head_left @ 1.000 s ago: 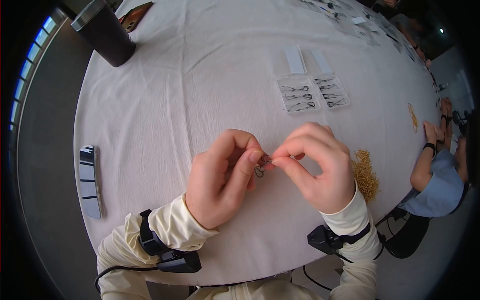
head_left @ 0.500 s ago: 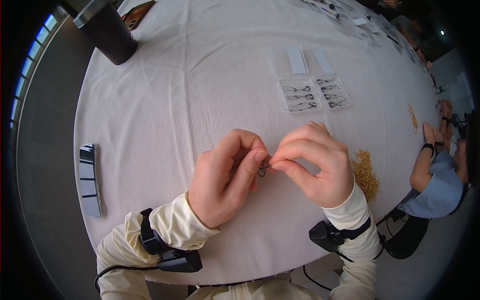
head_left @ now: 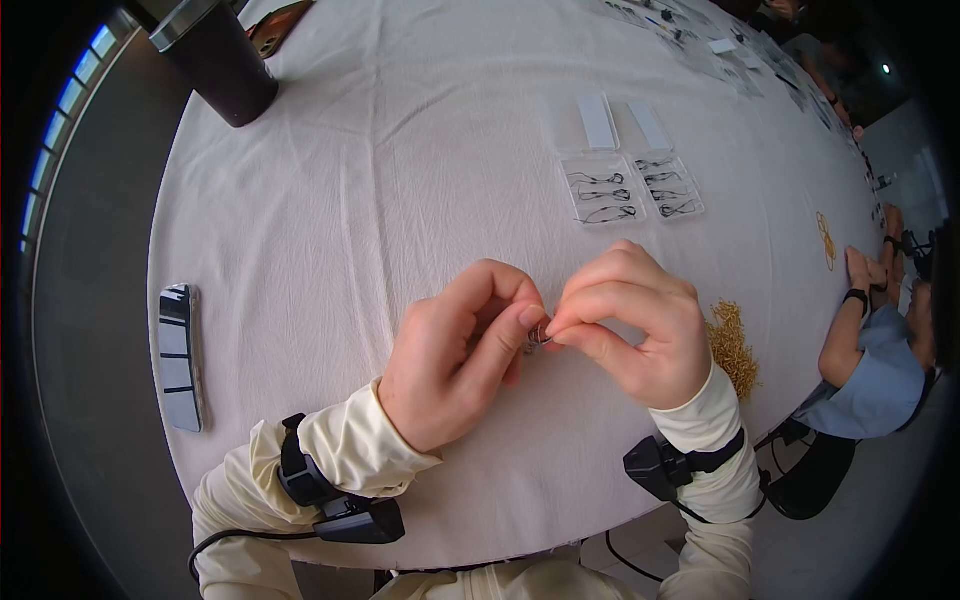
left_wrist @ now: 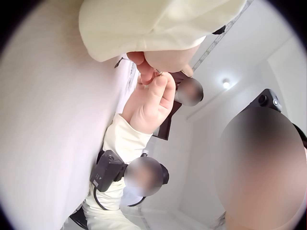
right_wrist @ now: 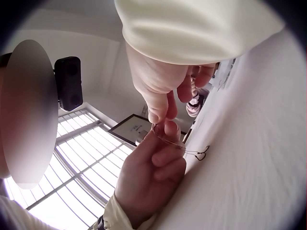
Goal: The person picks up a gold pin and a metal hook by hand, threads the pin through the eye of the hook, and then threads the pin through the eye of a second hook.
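Observation:
Both hands meet above the cloth in the head view. The left hand (head_left: 455, 355) pinches a thin dark wire loop (head_left: 540, 336) between thumb and forefinger. Against it, the right hand (head_left: 640, 330) pinches part of the same piece with thumb and index fingertips. In the right wrist view the thin line (right_wrist: 170, 142) runs from the fingertips across the left fingers (right_wrist: 168, 155), and hook-shaped dark ends (right_wrist: 202, 155) hang out beyond them. The pinched part itself is mostly hidden by the fingertips.
Two clear boxes (head_left: 607, 216) with dark looped pieces lie ahead. A pile of gold-coloured bits (head_left: 733, 350) is right of the right hand. A phone (head_left: 180, 360) lies left, a dark tumbler (head_left: 222, 70) back left. Another person's arm (head_left: 845, 335) rests at the right edge.
Both hands have shifted slightly to the right in the head view, still pinching. The small loop below the fingertips shows less than before.

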`<state>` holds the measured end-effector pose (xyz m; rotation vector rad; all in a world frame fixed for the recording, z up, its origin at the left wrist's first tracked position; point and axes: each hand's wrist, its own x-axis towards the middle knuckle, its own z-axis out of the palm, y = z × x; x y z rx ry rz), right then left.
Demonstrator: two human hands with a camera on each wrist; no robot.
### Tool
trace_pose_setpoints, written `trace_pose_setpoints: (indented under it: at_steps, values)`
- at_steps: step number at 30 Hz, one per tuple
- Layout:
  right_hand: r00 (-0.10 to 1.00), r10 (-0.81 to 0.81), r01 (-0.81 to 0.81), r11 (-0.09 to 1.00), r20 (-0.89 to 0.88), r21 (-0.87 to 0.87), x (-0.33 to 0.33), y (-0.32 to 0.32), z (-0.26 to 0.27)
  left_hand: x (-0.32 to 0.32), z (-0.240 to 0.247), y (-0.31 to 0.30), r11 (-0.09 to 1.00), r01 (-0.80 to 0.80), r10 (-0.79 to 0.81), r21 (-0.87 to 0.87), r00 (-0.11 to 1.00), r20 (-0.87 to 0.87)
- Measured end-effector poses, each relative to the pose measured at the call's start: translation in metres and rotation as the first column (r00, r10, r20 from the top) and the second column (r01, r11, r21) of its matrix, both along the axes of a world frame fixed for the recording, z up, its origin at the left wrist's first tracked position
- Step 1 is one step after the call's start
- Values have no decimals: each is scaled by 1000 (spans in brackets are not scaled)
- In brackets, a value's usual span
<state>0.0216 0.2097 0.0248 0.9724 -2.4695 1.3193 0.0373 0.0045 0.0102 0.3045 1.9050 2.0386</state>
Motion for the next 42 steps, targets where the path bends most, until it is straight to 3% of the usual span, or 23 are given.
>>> trace_pose_setpoints:
  at_steps: [19, 30, 40, 42]
  values:
    - [1000, -21, 21, 999, 5, -33, 0, -1, -3, 0, -2, -1, 999, 33, -33, 24, 999, -5]
    - [995, -50, 60, 992, 91, -110, -2, 1, -8, 0, -4, 0, 998, 14, -12, 65, 999, -32]
    - [994, -67, 71, 996, 86, -48, -1, 3, -6, -1, -5, 1, 995, -27, 27, 99, 1000, -6]
    - [962, -74, 99, 992, 264, -83, 1, 2, -6, -1, -5, 1, 986, -40, 38, 159, 999, 19]
